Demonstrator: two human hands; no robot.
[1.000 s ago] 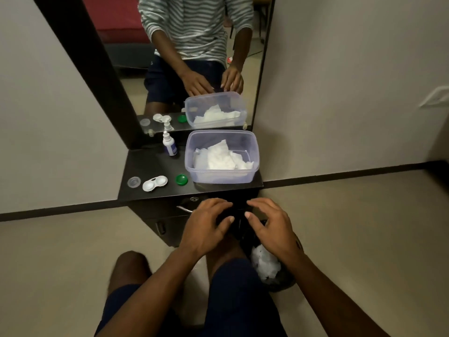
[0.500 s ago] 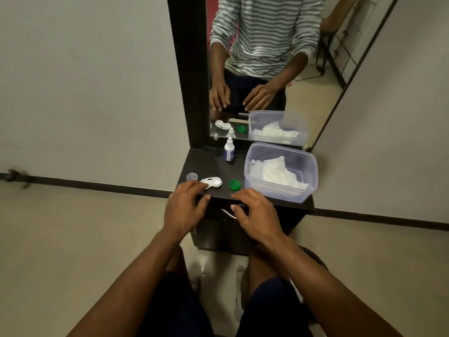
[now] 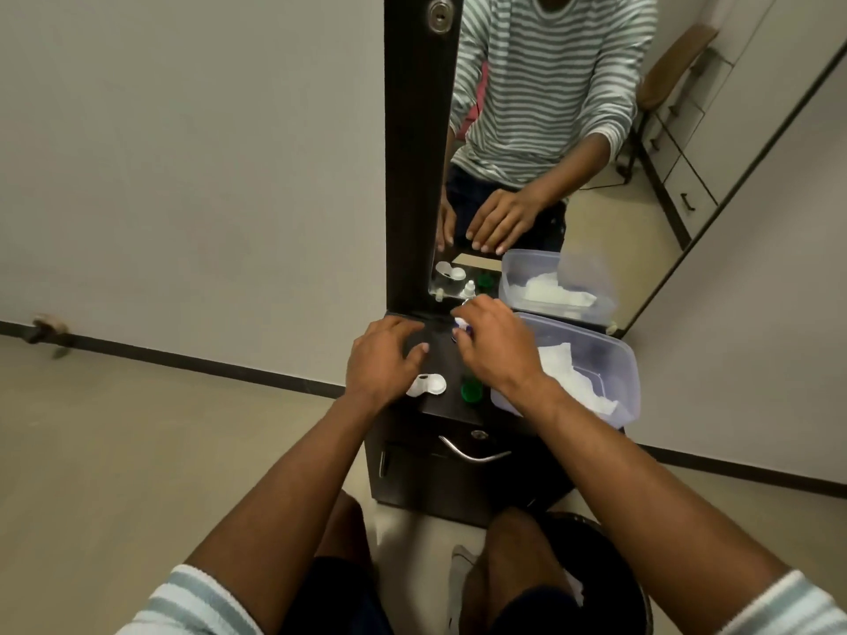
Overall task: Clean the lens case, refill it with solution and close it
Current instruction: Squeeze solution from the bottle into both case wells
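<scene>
The right hand (image 3: 492,343) curls its fingers around the small solution bottle (image 3: 460,324) at the back of the dark vanity top (image 3: 442,355); the bottle's label is mostly hidden and unreadable. The left hand (image 3: 382,359) rests flat, fingers straight and slightly spread, just beside the open white lens case (image 3: 428,385). A green cap (image 3: 470,390) lies near the case. To the right stands a clear plastic tub (image 3: 623,373) holding white tissues (image 3: 566,373).
</scene>
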